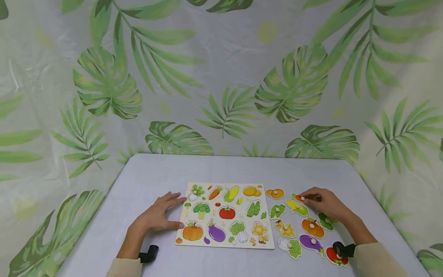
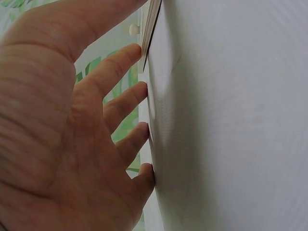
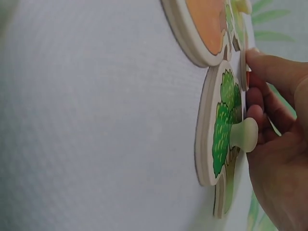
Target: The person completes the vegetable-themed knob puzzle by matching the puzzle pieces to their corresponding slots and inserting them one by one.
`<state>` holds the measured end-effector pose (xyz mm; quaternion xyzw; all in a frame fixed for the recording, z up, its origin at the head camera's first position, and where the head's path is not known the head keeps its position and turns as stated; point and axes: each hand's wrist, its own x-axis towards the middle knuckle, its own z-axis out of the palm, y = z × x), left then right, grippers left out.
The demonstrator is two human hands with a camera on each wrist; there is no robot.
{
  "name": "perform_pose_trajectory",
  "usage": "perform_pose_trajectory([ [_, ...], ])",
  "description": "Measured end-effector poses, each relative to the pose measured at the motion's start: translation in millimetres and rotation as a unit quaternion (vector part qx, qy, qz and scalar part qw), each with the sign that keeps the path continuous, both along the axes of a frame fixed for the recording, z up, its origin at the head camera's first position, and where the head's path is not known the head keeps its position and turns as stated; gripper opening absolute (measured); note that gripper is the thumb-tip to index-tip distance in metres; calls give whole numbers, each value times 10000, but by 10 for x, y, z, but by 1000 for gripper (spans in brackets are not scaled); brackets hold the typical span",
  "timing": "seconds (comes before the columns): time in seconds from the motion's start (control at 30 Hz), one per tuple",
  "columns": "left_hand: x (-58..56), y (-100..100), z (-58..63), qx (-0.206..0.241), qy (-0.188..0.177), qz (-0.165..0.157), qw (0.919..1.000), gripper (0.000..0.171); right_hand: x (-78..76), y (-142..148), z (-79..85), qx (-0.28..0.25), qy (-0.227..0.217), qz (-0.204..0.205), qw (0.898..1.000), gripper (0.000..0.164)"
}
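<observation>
A wooden vegetable puzzle board (image 1: 221, 219) lies flat on the table. My left hand (image 1: 160, 213) is at its left edge, fingers spread, with thumb and index fingertip touching the edge; in the left wrist view the other fingertips rest on the white cloth. To the right of the board, my right hand (image 1: 323, 200) pinches the carrot piece (image 1: 297, 197) at its knob with curled fingers. The corn piece (image 1: 297, 207) lies just in front of it. In the right wrist view the broccoli piece (image 3: 224, 125), with its pale knob, is right beside my fingers.
More knobbed pieces lie right of the board: potato (image 1: 275, 193), pumpkin (image 1: 313, 227), mushroom (image 1: 285, 229), eggplant (image 1: 311, 243), cabbage (image 1: 290, 247) and tomato (image 1: 336, 257). A radish piece (image 1: 195, 193) with a knob sits in the board's upper left. A leaf-patterned curtain (image 1: 225, 77) hangs behind.
</observation>
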<state>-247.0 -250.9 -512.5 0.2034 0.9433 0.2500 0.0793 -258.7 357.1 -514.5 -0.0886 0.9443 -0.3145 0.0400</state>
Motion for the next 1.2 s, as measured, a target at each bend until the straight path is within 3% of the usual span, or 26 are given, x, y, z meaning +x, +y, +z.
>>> perform_pose_trajectory([
  [0.6, 18, 6, 23, -65, -93, -4, 9999, 90, 12, 22, -35, -163, -134, -351, 9992, 34],
  [1.2, 6, -3, 24, 5, 65, -106, 9999, 89, 24, -74, 82, -36, 704, -586, 9958, 35],
])
